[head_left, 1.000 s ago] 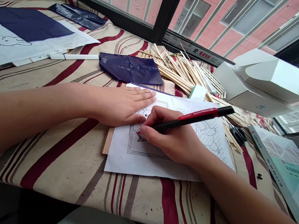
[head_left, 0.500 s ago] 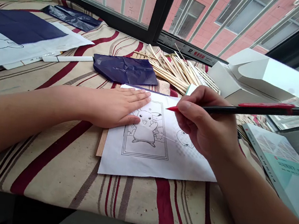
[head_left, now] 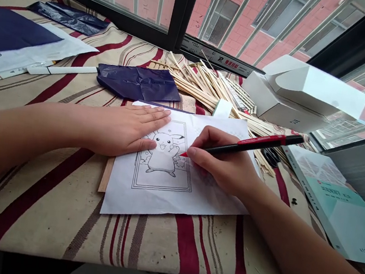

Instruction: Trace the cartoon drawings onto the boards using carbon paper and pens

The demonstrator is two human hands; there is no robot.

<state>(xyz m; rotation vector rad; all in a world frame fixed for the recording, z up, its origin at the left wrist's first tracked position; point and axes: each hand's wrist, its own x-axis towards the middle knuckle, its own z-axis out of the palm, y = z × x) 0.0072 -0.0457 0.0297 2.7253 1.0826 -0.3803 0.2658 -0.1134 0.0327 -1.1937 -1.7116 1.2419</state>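
Note:
A white sheet [head_left: 167, 194] with a framed cartoon drawing [head_left: 163, 152] lies on a thin wooden board [head_left: 106, 176] on the striped cloth. My left hand [head_left: 125, 128] rests flat on the sheet's left side, fingers stretched out and together. My right hand [head_left: 223, 161] pinches a black and red pen [head_left: 257, 143]. The pen's red tip touches the paper at the drawing's right edge. A second drawing on the sheet is hidden under my right hand.
Dark blue carbon paper [head_left: 139, 82] lies behind the sheet, more of it [head_left: 68, 17] by the window and on white papers [head_left: 17, 46] at left. A white pen [head_left: 62, 70], a heap of wooden sticks [head_left: 207, 85], white boxes [head_left: 298, 95] and a teal book [head_left: 334, 201] surround the sheet.
My right hand lifted the pen off the drawing, then came back down; the tip now rests at the drawing's right edge. My left hand stayed flat on the sheet.

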